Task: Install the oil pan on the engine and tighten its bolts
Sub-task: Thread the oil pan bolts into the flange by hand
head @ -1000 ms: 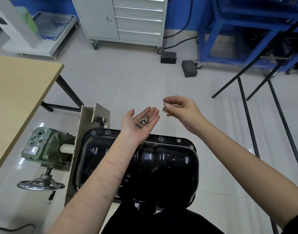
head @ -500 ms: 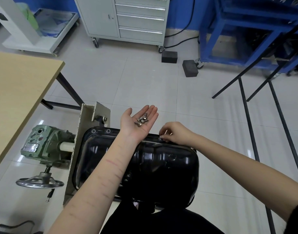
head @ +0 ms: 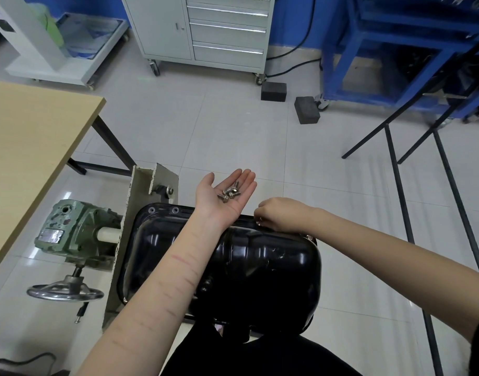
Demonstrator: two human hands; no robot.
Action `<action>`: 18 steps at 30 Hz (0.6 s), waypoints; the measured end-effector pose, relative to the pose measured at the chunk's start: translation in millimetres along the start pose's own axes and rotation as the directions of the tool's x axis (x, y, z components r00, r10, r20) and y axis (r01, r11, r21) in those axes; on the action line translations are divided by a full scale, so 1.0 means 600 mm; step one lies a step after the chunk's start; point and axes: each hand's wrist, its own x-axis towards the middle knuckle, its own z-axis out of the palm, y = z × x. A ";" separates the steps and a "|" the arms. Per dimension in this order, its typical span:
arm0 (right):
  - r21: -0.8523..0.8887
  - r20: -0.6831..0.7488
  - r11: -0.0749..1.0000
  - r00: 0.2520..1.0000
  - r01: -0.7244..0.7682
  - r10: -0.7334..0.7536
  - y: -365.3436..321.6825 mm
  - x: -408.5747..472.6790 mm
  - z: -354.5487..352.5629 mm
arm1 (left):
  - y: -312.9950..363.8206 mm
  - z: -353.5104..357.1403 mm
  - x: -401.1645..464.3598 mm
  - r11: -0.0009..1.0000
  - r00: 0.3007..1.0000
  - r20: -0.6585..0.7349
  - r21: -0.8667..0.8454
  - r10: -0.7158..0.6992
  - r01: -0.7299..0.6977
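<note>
Black oil pan [head: 260, 267]; R hand [head: 280, 213] pinching bolt [head: 259, 220].

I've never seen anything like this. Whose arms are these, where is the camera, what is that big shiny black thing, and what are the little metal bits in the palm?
There is no robot here: the arms belong to a person, and the camera sits on their head, looking forward and down, so you see roughly what they see.

The shiny black tub is an oil pan, the cover that closes the bottom of an engine. It sits on a work stand; the green gearbox with the handwheel at its left appears to be part of that stand.

The left hand is held flat, palm up, as a little tray for a few loose bolts. The right hand rests on the pan's far rim, fingers curled at a bolt there, probably starting it by hand. Two more bolts already sit in the rim's far left corner.
</note>
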 end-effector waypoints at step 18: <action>-0.081 0.044 0.994 0.996 0.079 -0.075 0.002 0.005 -0.005 | 0.000 0.000 0.002 1.000 1.000 0.007 0.006 -0.015 0.015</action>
